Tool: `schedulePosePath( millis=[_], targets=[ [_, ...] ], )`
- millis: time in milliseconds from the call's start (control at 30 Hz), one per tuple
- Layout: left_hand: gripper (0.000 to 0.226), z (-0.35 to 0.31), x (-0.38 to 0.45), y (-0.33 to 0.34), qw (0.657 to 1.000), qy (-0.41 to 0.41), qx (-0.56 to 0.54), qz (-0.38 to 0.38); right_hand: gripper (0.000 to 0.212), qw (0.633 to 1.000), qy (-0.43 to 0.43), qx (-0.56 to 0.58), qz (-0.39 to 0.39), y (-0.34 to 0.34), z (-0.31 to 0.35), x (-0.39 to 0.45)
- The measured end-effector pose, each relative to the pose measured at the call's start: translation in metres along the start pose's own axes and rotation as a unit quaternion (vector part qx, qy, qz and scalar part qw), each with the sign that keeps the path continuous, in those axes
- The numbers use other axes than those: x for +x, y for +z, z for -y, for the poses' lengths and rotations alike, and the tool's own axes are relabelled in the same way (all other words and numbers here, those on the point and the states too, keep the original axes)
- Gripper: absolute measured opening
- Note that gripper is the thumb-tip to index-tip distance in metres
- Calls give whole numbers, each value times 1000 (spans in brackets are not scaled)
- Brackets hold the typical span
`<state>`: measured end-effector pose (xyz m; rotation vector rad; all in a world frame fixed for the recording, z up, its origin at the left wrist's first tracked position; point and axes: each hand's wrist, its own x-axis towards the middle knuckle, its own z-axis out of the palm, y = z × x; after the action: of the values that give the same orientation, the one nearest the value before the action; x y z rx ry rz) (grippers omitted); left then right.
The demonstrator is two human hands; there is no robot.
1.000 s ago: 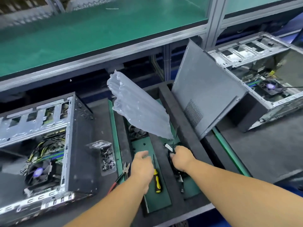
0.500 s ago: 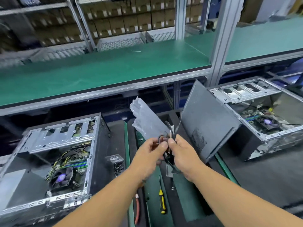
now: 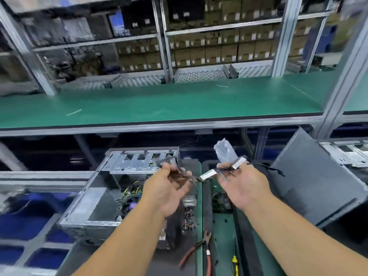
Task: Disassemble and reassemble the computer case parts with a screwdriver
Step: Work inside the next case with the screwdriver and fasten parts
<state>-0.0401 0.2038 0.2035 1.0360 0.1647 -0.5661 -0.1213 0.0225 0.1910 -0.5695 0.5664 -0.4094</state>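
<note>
Both hands, left [image 3: 169, 188] and right [image 3: 244, 185], curl fingers around a tagged cable bundle [image 3: 207, 174] stretched between them.

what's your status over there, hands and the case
Left hand and right hand both grip a cable bundle, stretched between them. Open computer case sits untouched below left. Screwdriver idle on the bench. Nothing in the way.

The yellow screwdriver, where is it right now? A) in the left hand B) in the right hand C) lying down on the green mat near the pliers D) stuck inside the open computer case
C: the yellow screwdriver lies on the green mat beside the red-handled pliers, while the left hand and the right hand hold only a bundle of thin cables between them.
</note>
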Motion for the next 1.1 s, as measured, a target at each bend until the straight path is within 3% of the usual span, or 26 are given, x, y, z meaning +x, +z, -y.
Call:
schedulePosePath(
  millis=[167, 333, 500, 567, 633, 700, 733, 800, 900, 1033, 1100],
  targets=[
    [31, -38, 11, -40, 997, -17, -72, -4, 21, 998, -31, 9, -49, 50, -20, -4],
    [13, -71, 22, -76, 980, -20, -136, 143, 31, 993, -67, -59, -73, 100, -50, -4],
    [47, -91, 46, -115, 964, -39, -117, 235, 25, 995, 2, -92, -30, 133, -89, 0],
    [52, -98, 53, -126, 980, -24, 2, 197, 31, 993, 18, -121, 0, 142, -102, 2],
    [52, -103, 58, -131, 982, 18, 177, 65, 26, 988, 4, -157, 8, 152, -116, 3],
    [44, -105, 63, -135, 930, 142, 315, -126, 20, 977, -36, -209, 3, 162, -130, 6],
    [43, -107, 63, -136, 887, 243, 354, -171, 20, 968, -58, -242, 4, 168, -138, 6],
    [45, -110, 67, -134, 830, 385, 391, -98, 23, 937, -106, -333, 21, 177, -152, 6],
    [51, -111, 74, -119, 833, 331, 432, 104, 26, 871, -158, -464, 39, 182, -171, 4],
    [61, -113, 88, -111, 810, 332, 470, 109, 26, 867, -139, -476, 44, 177, -185, 10],
    [46, -114, 91, -107, 816, 336, 447, 148, 30, 811, -147, -564, 55, 174, -191, 9]
  ],
)
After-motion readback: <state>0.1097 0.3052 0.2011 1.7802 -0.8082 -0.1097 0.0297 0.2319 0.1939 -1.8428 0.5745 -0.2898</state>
